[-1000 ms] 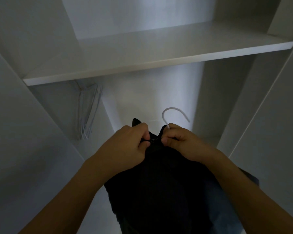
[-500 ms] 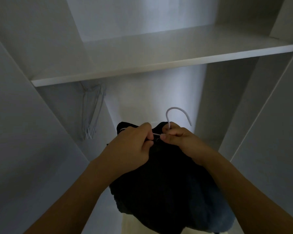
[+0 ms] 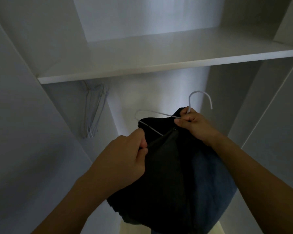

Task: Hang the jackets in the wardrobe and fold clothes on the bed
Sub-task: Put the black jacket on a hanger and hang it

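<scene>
We face the wardrobe (image 3: 41,149), whose pale walls fill the frame, with its shelf (image 3: 159,65) running across the upper half from left to right. Below the shelf, in the lower middle of the frame, hangs the black jacket (image 3: 167,174), bunched between our two hands; a blue garment (image 3: 210,183) lies against its right side, and we cannot tell whether it is part of the jacket.

Our left hand (image 3: 123,157), at centre left, is closed tight, its fingers and thumb pinching the jacket's edge, so the cloth runs taut up and right from it. Our right hand (image 3: 191,124), higher and right of centre, is curled round the neck of the white wire hanger (image 3: 159,114) together with the jacket's top. The hanger's hook rises just above that hand, and its left shoulder pokes out bare to the upper left of the jacket, above our left hand.

At the left, just under the shelf, a bundle of spare hangers (image 3: 93,112) hangs against the wardrobe wall, well apart from both hands.
</scene>
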Tool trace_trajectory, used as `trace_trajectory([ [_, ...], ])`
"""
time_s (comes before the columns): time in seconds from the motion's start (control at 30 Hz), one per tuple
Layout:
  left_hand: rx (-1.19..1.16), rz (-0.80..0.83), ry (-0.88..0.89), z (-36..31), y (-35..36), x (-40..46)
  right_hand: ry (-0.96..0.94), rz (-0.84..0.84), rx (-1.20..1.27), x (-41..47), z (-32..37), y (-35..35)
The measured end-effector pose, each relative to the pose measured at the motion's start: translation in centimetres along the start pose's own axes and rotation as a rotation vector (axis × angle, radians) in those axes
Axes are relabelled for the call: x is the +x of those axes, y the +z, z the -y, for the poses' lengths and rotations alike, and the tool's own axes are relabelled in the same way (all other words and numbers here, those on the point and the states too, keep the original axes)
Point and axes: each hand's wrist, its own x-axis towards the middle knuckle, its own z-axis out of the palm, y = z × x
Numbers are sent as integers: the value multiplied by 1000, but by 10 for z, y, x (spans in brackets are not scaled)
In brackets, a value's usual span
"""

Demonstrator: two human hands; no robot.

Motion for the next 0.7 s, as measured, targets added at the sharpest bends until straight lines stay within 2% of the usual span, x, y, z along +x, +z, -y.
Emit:
trace_trajectory([
  [0.27, 68, 101, -163, 14, -35, -40, 87, -110, -56, 16, -11, -36],
  [0.37, 151, 276, -274, 27, -23, -8, 98, -70, 20, 18, 7, -22],
  [0.47, -25, 353, -263, 19, 16, 43, 86, 11, 13, 17, 30, -13],
  [0.53, -225, 324, -264, 4, 40, 69, 48, 31, -5, 14, 44, -17],
  [0.6, -378, 228, -272, -7, 55, 85, 1, 23, -34, 12, 56, -20],
  [0.7, -394, 107, -238, -14, 66, 98, -67, 0, -117, 13, 67, -22],
])
